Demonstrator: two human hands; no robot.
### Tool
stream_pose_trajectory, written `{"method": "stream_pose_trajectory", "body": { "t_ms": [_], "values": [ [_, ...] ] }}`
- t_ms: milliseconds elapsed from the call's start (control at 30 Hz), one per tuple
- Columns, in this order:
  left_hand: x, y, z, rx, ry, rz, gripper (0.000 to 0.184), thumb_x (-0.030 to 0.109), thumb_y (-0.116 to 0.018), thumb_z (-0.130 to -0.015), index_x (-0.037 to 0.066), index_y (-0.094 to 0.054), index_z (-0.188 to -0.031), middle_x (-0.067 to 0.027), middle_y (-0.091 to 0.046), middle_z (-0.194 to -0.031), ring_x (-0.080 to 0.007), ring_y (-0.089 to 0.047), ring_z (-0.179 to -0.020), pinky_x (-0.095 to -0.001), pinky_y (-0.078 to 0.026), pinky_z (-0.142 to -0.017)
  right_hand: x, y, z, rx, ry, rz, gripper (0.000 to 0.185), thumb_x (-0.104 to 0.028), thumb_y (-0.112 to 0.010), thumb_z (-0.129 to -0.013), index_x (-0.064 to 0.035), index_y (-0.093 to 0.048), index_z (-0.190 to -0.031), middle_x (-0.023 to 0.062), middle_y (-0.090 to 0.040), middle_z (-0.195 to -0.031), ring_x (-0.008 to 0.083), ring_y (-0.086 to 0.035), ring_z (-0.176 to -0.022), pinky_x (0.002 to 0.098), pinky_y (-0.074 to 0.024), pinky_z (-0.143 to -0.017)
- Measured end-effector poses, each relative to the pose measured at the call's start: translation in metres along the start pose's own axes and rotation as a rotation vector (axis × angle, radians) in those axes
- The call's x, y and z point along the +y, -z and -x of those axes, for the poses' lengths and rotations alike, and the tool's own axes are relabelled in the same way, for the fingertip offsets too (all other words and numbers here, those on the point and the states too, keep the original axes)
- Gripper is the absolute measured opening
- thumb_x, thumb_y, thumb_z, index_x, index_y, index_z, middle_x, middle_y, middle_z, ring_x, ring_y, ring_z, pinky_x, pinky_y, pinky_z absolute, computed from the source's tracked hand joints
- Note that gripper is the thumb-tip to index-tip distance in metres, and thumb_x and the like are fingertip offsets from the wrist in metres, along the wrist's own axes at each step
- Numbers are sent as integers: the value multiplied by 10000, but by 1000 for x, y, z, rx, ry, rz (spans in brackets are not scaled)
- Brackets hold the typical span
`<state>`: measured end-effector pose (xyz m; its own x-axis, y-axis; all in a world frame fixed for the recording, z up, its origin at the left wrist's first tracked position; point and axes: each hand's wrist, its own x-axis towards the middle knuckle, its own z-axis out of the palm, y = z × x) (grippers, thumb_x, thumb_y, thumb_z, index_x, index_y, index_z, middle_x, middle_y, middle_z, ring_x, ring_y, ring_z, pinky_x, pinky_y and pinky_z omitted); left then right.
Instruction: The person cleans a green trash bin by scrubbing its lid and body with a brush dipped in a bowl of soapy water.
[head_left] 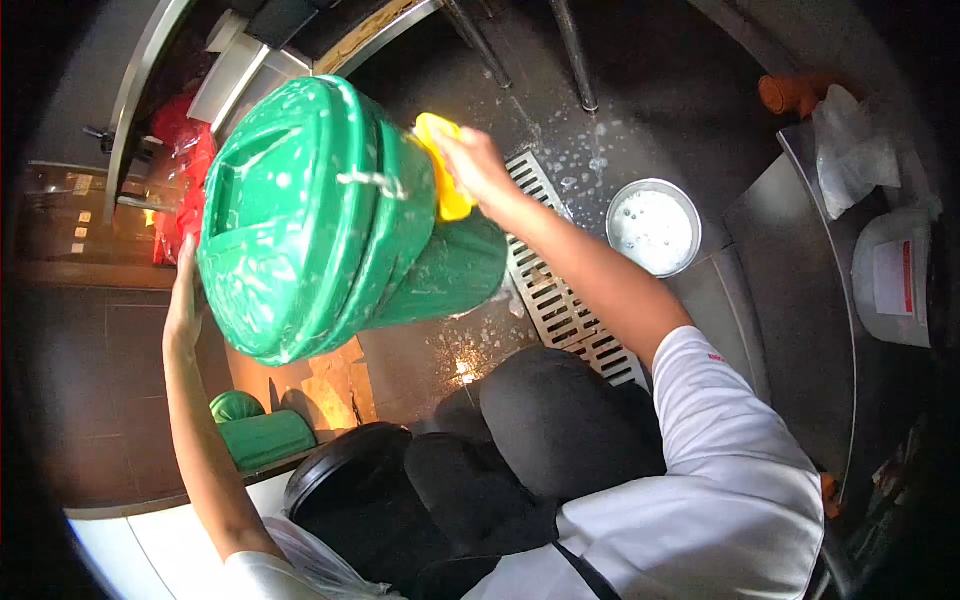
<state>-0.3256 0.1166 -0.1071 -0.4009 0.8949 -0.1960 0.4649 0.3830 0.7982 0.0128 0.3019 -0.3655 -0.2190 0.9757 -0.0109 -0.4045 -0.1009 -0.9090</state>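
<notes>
A person looks down over their own bare arms and black-clothed knees (pixel 570 425) at a large green bin (pixel 405 215). The bin is tilted, its lid (pixel 275 225) facing up and to the left, its narrower body reaching right toward a slotted drain cover (pixel 548 290) in the dark tiled floor (pixel 410 375). White suds streak the lid and the side of the bin.

The right hand (pixel 478 170) clasps a yellow sponge (pixel 452 195), its fingers closed around it, and holds it against the bin's side, just below the lid's rim. The left hand (pixel 185 300) is at the far left edge of the lid; its fingertips are hard to make out, so I cannot tell whether it grips or only steadies the bin.

Beyond the right forearm, beside the drain cover, a round metal bowl (pixel 696 228) holds foamy liquid. At lower left, near the left forearm, lies another green container (pixel 265 440).
</notes>
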Motion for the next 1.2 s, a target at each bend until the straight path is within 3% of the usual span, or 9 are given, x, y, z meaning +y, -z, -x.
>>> {"method": "stream_pose_trajectory", "body": {
  "t_ms": [100, 200, 233, 467, 600, 800, 933, 1067, 1200],
  "values": [
    [4, -17, -34, 7, -126, 178, 610, 446, -461, -1077, 9, -456, -1502, -78, -553, -1437, -163, -570, -1244, -349, -429, -1094, 6, 10, -26, -82, -151, -182, 550, -592, -569, -975, -109, -552, -712, -20, -479, -575, 100, -461, -436, 279, -334, -389],
    [8, -30, -42, 206, -202, 48, 590, 482, -479, -1046, 14, -542, -1401, -141, -651, -1267, -202, -685, -1068, -363, -569, -929, 43, 1, -18, 175, 290, 333, 603, -561, -641, -933, 28, -669, -807, 192, -659, -671, 281, -682, -609, 418, -507, -562],
    [14, -36, -40, 128, -254, -3, 589, 488, -484, -1042, 13, -552, -1383, -149, -656, -1243, -201, -694, -1037, -363, -582, -900, 72, 9, -21, 150, 153, 381, 563, -523, -680, -913, 39, -711, -907, 259, -692, -784, 349, -728, -748, 455, -535, -671],
    [19, -24, -45, 159, -302, -193, 497, 407, -605, -970, -22, -606, -1222, -70, -635, -1063, -144, -628, -955, -278, -506, -838, 281, 82, -38, 181, -423, 364, 363, -412, -705, -918, -56, -769, -945, 142, -745, -773, 287, -734, -676, 413, -554, -620],
    [49, -50, -38, 187, -216, -222, 382, 263, -621, -900, -21, -630, -1156, -49, -634, -949, -132, -614, -822, -281, -505, -750, 74, 2, -64, -16, 127, 165, 390, -393, -725, -901, -7, -746, -949, 123, -738, -774, 202, -697, -677, 385, -543, -628],
    [38, -59, -12, 283, -298, -311, 536, 326, -641, -812, -43, -643, -1201, -77, -634, -962, -176, -606, -831, -324, -495, -755, 201, 13, -106, -261, -206, -237, 349, -344, -664, -981, -18, -709, -1097, 63, -730, -941, 177, -667, -702, 357, -532, -626],
    [33, -72, 40, 289, -247, -243, 694, 331, -678, -780, -58, -595, -1349, -150, -668, -1171, -234, -644, -1022, -361, -500, -927, 249, 92, -10, -63, -320, 720, 398, -404, -689, -935, -27, -750, -1045, 155, -748, -825, 219, -737, -787, 370, -571, -703],
    [18, -52, 39, 259, -254, -162, 655, 247, -687, -784, -70, -591, -1349, -145, -670, -1203, -220, -647, -1057, -350, -497, -957, 122, 21, -17, -83, 41, 267, 415, -430, -718, -901, -25, -738, -990, 144, -730, -788, 255, -709, -714, 400, -543, -663],
    [20, -38, 22, 178, -243, -226, 629, 209, -664, -791, -72, -591, -1349, -143, -676, -1209, -218, -651, -1060, -344, -494, -969, 24, -22, -53, -177, 174, 363, 460, -448, -732, -891, 12, -718, -889, 162, -710, -759, 230, -688, -687, 411, -517, -633]
  ]
}}
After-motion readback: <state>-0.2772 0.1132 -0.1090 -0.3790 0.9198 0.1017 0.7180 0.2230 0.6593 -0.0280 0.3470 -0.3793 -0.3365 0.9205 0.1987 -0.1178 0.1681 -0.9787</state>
